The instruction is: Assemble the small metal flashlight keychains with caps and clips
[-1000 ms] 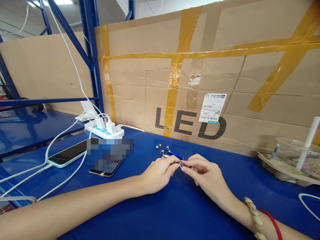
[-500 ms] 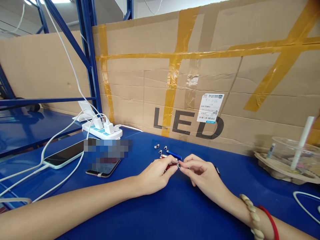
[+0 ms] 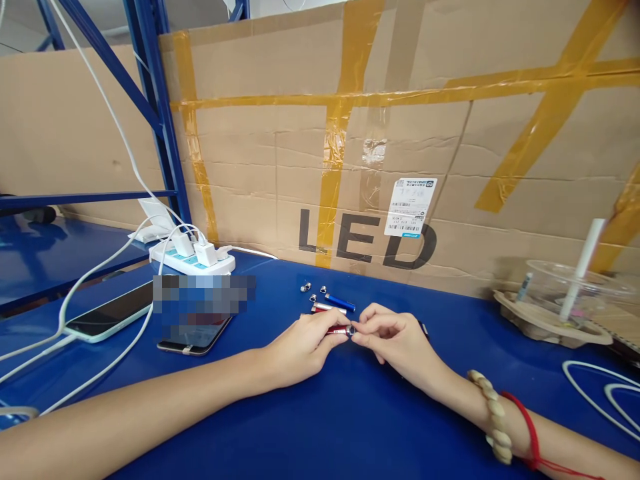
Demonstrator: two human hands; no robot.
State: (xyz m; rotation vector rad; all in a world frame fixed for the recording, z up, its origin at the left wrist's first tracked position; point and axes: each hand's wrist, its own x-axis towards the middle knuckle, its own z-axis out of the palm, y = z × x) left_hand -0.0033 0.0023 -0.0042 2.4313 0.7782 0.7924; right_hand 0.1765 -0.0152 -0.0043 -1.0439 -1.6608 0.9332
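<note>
My left hand [image 3: 305, 343] is closed round a slim red metal tube [image 3: 338, 331] that looks like a penlight. The silver cap [image 3: 351, 330] at the tube's right end is pinched between the thumb and forefinger of my right hand [image 3: 393, 333]. Just beyond my hands lie a blue tube [image 3: 341, 303], a silver tube [image 3: 330, 308] and part of another red tube [image 3: 320, 310]. Several small silver caps, among them one cap [image 3: 305, 287], are scattered on the blue table near these tubes.
Two phones, a light-edged phone [image 3: 113, 313] and a dark phone [image 3: 195, 335], lie left with white cables. Behind them is a power strip [image 3: 220, 264]. A large cardboard sheet [image 3: 260, 167] closes off the back. At right stands a pulp tray [image 3: 530, 325] with a clear cup [image 3: 545, 287].
The view has shifted slightly, so everything sits a little further left. My fingers have parted a little around the red tube, and more of its silver end shows.
</note>
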